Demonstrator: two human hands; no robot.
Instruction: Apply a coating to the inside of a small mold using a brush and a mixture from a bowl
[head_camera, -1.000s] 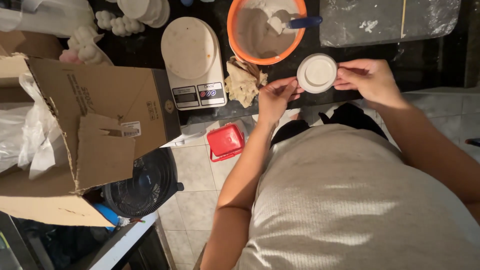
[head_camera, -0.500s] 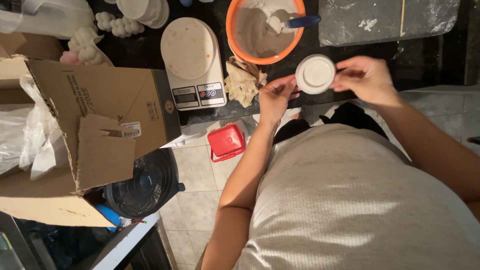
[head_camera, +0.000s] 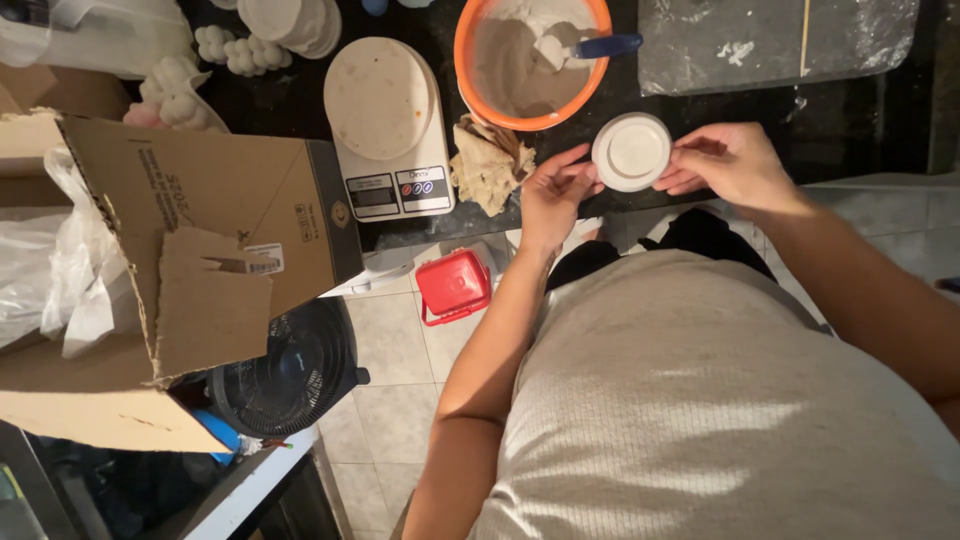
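- Your left hand (head_camera: 553, 195) and right hand (head_camera: 728, 165) pinch the round white dish (head_camera: 631, 151) by its two sides.
- Both grips are closed on its rim, fingertips only.
- The dish sits just above the dark surface (head_camera: 860, 115), near the orange bowl (head_camera: 470, 90) and the crumpled rag (head_camera: 488, 165).
- It looks light, stiff and easy to chip, so hold the rim gently.

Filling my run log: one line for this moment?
left hand: holds round white disc | right hand: holds disc's other edge | behind: orange bowl, scale
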